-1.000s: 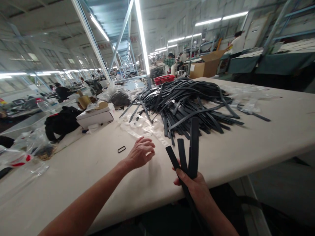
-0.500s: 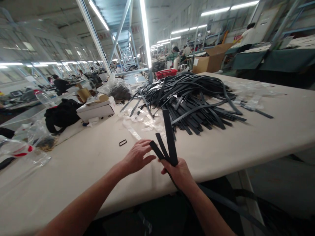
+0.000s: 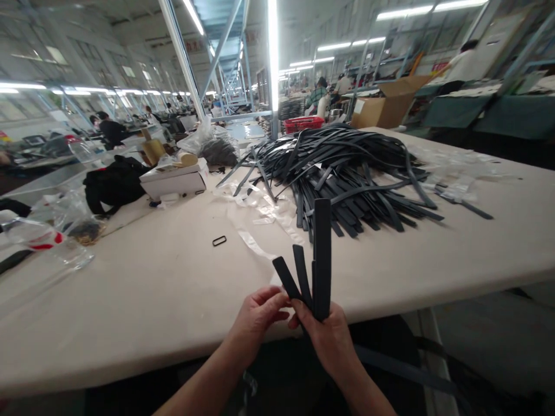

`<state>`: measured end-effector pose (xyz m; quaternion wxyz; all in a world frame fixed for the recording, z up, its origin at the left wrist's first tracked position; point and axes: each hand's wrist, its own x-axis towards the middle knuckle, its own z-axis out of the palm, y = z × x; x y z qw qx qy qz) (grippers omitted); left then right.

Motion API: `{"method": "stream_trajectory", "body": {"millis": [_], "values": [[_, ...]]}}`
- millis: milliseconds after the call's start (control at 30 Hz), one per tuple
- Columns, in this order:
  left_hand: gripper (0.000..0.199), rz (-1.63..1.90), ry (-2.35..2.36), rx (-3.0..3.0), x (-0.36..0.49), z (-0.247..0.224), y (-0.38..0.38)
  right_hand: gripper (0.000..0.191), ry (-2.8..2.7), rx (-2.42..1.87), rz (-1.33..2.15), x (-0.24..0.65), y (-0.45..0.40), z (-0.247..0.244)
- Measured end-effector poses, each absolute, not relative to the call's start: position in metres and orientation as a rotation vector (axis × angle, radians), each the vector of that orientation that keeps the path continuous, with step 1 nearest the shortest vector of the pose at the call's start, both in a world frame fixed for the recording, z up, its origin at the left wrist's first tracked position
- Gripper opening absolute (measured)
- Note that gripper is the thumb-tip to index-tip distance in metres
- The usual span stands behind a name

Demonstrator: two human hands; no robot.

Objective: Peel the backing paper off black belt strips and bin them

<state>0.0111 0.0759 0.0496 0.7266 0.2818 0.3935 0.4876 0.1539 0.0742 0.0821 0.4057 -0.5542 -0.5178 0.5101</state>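
My right hand [image 3: 332, 338] is closed around several flat black straps [image 3: 321, 260], whose ends fan upward, one wide and the others narrower. Its thumb presses across them near the bottom of the fan. Close beside it, my left hand [image 3: 260, 318] has its thumb and fingers drawn together at the base of the leftmost strap end [image 3: 285, 276]. Whatever lies between those fingertips is too small to make out. A black rectangular ring [image 3: 219, 241] lies flat on the table [image 3: 173, 283], left of the straps and beyond my left hand.
A big heap of dark straps [image 3: 359, 173] covers the table's far middle. White film strips [image 3: 260, 214] lie in front of it, and more clear film [image 3: 459, 167] is at right. A white box [image 3: 176, 180], black bag [image 3: 111, 184] and clear bottle [image 3: 71, 248] are at left.
My left hand has come down and right, its spread fingers now drawn together at the straps. My right hand has moved lower and slightly right, holding the straps more upright.
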Motion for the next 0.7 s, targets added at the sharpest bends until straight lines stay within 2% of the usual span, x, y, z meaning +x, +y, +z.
{"method": "stream_trajectory", "body": {"millis": [133, 233, 467, 600, 700], "values": [[0.031, 1.049, 0.72, 0.342, 0.017, 0.051, 0.073, 0.04, -1.268, -1.433, 1.306, 0.163, 0.07, 0.077], [0.029, 1.022, 0.727, 0.52, 0.02, 0.058, 0.07, 0.042, -1.252, -1.48, 1.306, 0.166, 0.069, 0.076], [0.028, 1.041, 1.143, 1.019, 0.008, 0.064, 0.079, 0.047, -1.376, -1.562, 1.204, 0.175, 0.061, 0.076], [0.031, 1.054, 1.131, 0.788, 0.003, 0.059, 0.086, 0.051, -1.359, -1.672, 1.12, 0.191, 0.043, 0.076], [0.042, 1.107, 1.037, 0.521, 0.005, 0.053, 0.088, 0.052, -1.33, -1.732, 1.123, 0.198, 0.025, 0.077]]}}
